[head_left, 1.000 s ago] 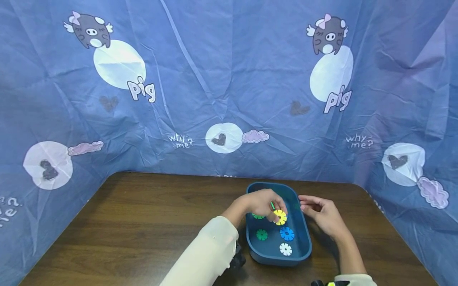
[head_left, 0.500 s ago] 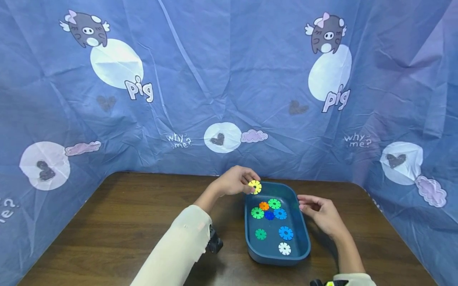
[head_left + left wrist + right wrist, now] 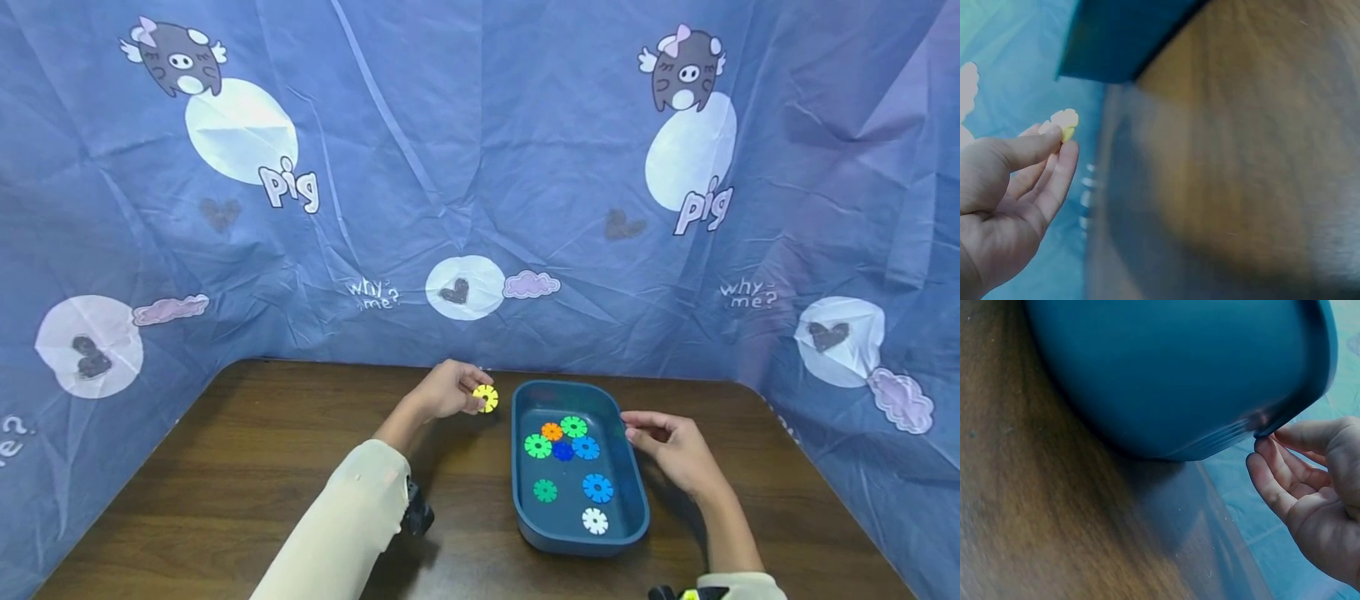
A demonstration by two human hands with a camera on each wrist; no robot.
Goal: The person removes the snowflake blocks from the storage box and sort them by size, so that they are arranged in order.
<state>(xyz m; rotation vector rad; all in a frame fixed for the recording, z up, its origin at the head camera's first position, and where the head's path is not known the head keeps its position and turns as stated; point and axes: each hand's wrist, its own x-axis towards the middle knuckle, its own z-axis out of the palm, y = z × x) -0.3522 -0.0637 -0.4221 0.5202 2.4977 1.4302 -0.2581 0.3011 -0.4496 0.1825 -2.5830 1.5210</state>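
My left hand [image 3: 447,389] pinches a yellow snowflake disc [image 3: 488,397] between thumb and fingertips, above the table left of the blue tray [image 3: 581,543]. In the left wrist view the yellow disc [image 3: 1067,124] shows at the fingertips, partly covered by the thumb. On the tray's other side, my right hand [image 3: 678,450] touches the outer rim with thumb and fingertips. Inside the tray lie several snowflake discs: an orange one [image 3: 552,432], a white one [image 3: 596,521], a dark blue one [image 3: 562,451], plus lighter blue and green ones.
The brown wooden table [image 3: 247,483] stretches to the left of the tray and, more narrowly, to its right. A blue printed cloth [image 3: 480,167] hangs behind the table's back edge and at both sides.
My left hand has lifted the yellow disc out of the tray and carried it left past the rim. The right hand stays at the tray's right side.
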